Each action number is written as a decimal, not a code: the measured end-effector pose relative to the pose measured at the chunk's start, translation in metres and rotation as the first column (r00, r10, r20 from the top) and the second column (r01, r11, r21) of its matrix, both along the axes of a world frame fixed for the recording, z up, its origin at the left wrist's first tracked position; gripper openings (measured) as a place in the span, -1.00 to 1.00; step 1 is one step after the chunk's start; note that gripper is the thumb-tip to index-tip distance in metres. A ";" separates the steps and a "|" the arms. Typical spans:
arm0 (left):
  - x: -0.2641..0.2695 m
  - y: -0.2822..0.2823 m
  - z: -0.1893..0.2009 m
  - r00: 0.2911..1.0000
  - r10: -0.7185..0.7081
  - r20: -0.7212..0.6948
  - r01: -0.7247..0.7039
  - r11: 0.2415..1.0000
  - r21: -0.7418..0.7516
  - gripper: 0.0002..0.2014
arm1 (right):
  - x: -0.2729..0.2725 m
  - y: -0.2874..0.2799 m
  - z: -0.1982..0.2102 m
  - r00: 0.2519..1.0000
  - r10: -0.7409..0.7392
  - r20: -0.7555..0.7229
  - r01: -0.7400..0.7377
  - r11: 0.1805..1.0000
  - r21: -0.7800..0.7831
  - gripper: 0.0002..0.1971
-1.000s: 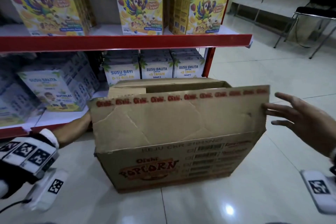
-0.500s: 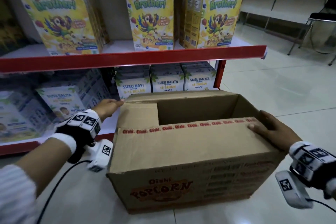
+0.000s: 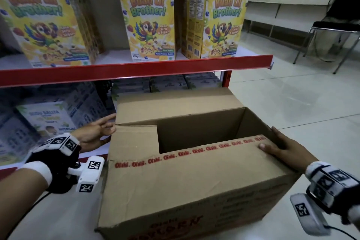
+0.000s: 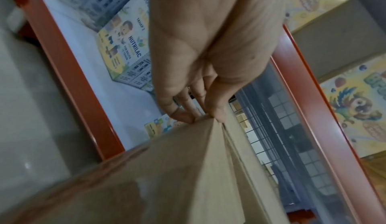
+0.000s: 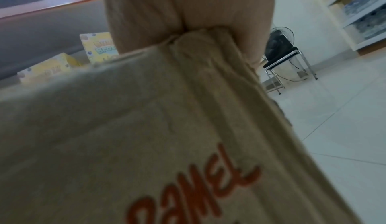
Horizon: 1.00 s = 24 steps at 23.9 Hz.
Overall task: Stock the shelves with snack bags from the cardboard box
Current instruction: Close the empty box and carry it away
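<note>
Below red shelf edge [image 3: 136, 70], floor [image 3: 292, 103] open rightward; my left hand [image 3: 93, 134] pinches cardboard box [image 3: 185, 181] flap corner, right hand [image 3: 282, 148] grips its rim.

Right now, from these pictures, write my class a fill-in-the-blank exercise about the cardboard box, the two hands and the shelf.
1. The brown cardboard box stands on the pale tiled ___.
2. The right hand grips the box at its ___ end.
3. The left hand holds the box at its far ___ corner.
4. The yellow cereal boxes stand on a metal shelf whose front edge is ___.

Missing words: floor; right; left; red.
</note>
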<state>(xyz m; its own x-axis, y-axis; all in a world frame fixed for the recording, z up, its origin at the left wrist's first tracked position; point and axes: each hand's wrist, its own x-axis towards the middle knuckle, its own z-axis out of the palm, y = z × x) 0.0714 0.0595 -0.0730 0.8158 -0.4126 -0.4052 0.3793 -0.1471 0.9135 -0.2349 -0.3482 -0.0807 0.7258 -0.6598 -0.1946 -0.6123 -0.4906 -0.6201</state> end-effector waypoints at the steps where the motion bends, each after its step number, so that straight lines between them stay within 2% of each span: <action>1: -0.002 0.004 -0.001 1.000 -0.007 -0.010 0.007 0.999 -0.036 -0.47 | -0.002 0.001 0.001 1.000 0.006 0.000 -0.006 1.000 0.001 -0.14; 4: -0.011 0.013 -0.002 0.999 -0.040 0.007 0.041 0.993 -0.109 -0.53 | -0.011 0.003 0.001 1.000 0.005 0.015 -0.005 1.000 0.005 -0.14; 6: -0.017 0.021 0.001 0.996 -0.081 -0.033 0.072 0.973 -0.221 -0.61 | -0.018 0.004 0.001 1.000 0.005 0.025 -0.005 1.000 0.018 -0.16; 8: -0.020 0.027 0.004 0.992 -0.073 -0.107 0.034 0.944 -0.328 -0.50 | -0.021 0.005 0.001 1.000 0.001 0.031 -0.001 1.000 0.025 -0.19; 9: -0.023 0.028 0.008 0.991 -0.074 -0.113 0.035 0.949 -0.314 -0.47 | -0.020 0.006 0.000 1.000 -0.003 0.030 0.002 1.000 0.031 -0.21; 11: -0.029 0.024 0.017 0.985 -0.147 -0.090 0.134 0.982 -0.134 -0.35 | -0.018 0.007 -0.001 0.998 -0.032 0.047 0.030 0.999 0.042 -0.30; 13: -0.039 0.015 0.019 0.970 -0.239 0.047 0.234 0.968 0.089 -0.45 | -0.015 0.007 -0.001 0.994 -0.078 0.081 0.074 0.996 0.046 -0.42; 15: -0.050 0.013 0.013 0.961 -0.216 0.175 0.169 0.953 0.253 -0.27 | -0.011 0.007 -0.004 0.986 -0.114 0.122 0.104 0.991 0.079 -0.36; 16: -0.064 0.012 0.010 0.969 -0.183 0.166 0.134 0.954 0.270 -0.22 | -0.016 0.006 -0.005 0.979 -0.150 0.138 0.134 0.984 0.117 -0.29; 18: -0.077 0.017 -0.002 0.995 -0.100 0.016 0.095 0.972 0.216 -0.27 | -0.012 0.006 -0.004 0.962 -0.236 0.140 0.204 0.956 0.209 -0.24; 20: -0.090 0.023 -0.010 0.985 -0.122 -0.123 0.147 0.963 0.227 -0.36 | -0.012 0.006 0.002 0.941 -0.313 0.132 0.252 0.903 0.348 -0.25; 22: -0.107 0.030 -0.012 0.972 -0.175 -0.155 0.209 0.948 0.239 -0.41 | -0.012 0.008 0.009 0.934 -0.332 0.129 0.237 0.850 0.470 -0.26; 24: -0.116 0.037 -0.014 0.981 -0.152 -0.119 0.170 0.971 0.165 -0.41 | -0.009 0.015 0.014 0.947 -0.298 0.123 0.199 0.840 0.505 -0.31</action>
